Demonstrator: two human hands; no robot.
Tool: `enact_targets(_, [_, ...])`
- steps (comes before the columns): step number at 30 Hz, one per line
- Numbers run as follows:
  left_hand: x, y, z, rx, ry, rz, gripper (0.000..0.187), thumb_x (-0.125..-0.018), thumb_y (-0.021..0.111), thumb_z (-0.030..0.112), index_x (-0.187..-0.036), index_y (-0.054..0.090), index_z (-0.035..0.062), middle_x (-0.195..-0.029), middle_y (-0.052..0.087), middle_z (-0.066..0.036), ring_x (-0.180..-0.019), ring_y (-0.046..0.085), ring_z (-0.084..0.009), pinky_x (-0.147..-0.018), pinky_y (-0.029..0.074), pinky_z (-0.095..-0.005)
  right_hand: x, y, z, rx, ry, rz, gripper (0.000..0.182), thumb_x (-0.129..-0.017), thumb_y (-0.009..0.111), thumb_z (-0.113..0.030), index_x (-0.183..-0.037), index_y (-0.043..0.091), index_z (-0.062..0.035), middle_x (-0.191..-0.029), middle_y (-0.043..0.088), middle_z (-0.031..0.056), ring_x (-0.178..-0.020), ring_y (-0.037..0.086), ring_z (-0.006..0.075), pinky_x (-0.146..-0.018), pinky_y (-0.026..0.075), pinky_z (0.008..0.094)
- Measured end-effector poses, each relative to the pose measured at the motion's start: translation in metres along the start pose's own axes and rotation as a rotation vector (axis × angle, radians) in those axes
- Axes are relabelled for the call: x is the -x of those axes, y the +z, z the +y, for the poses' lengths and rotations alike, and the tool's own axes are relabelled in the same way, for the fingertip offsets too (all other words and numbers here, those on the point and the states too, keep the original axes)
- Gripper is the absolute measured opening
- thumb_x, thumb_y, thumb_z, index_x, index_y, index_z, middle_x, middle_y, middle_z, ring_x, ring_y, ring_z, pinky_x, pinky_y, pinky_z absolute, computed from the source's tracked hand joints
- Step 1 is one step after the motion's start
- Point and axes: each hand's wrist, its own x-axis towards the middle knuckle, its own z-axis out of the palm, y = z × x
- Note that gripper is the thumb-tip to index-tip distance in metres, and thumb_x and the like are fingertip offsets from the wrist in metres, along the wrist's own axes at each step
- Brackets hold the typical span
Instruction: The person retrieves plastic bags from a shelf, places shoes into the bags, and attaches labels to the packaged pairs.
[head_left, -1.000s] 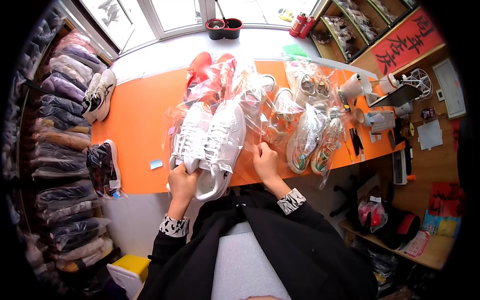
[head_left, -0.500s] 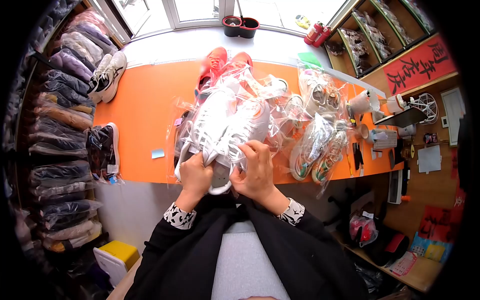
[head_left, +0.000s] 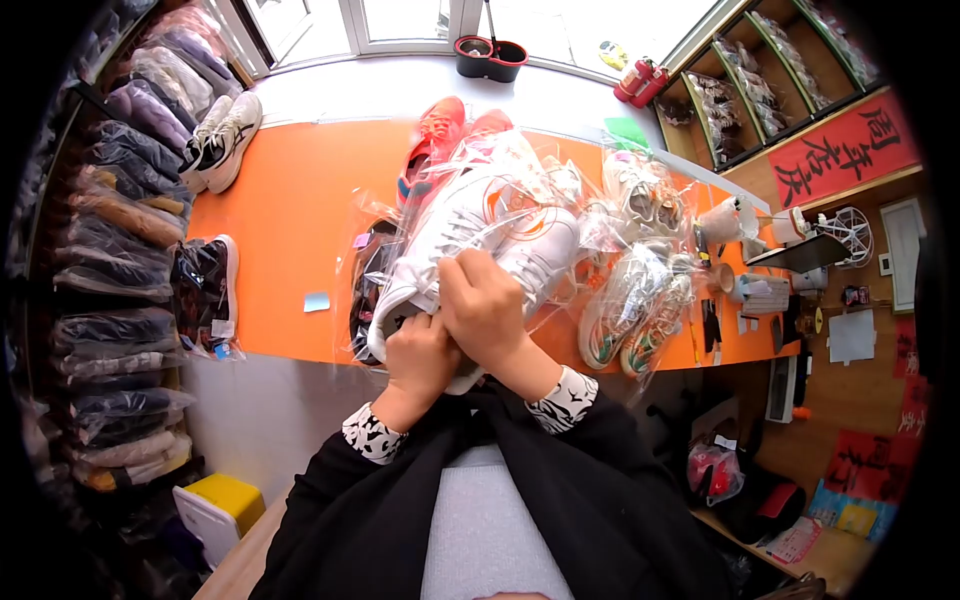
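A pair of white sneakers (head_left: 455,215) with white laces lies on the orange tabletop, toes pointing away from me and to the right. My left hand (head_left: 420,355) is closed at the collar of the left sneaker. Right beside it, my right hand (head_left: 485,308) is curled over the laces and inner side between the two shoes; its fingertips are hidden. Clear plastic wrap surrounds the pair. Behind them stand coral-red sneakers (head_left: 437,135). A dark shoe in plastic (head_left: 372,275) sits against their left side.
Plastic-bagged sneakers (head_left: 625,305) stand to the right on the orange table (head_left: 290,210). White-and-black sneakers (head_left: 232,145) and a black bagged shoe (head_left: 208,290) are at the left edge. A shelf of bagged items (head_left: 120,240) borders the left; scissors (head_left: 711,325) lie at right.
My right hand has moved left and up, over the laces and close to my left hand. The white sneakers have turned so their toes point farther right.
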Motion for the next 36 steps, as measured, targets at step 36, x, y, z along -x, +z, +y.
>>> enact_targets(36, [-0.062,-0.008,-0.111,0.995,-0.373,0.381,0.027,-0.085,0.067,0.004,-0.11,0.06,-0.0045,-0.102,0.068,-0.011,-0.084,0.061,-0.0127,-0.07,0.049,-0.0285,0.081,-0.011,-0.001,-0.299,-0.101,-0.09,0.022,-0.065,0.064,-0.001,-0.087,0.063,-0.0024,-0.071,0.056,0.006,-0.065,0.057,0.0237,-0.062,0.046,0.0342])
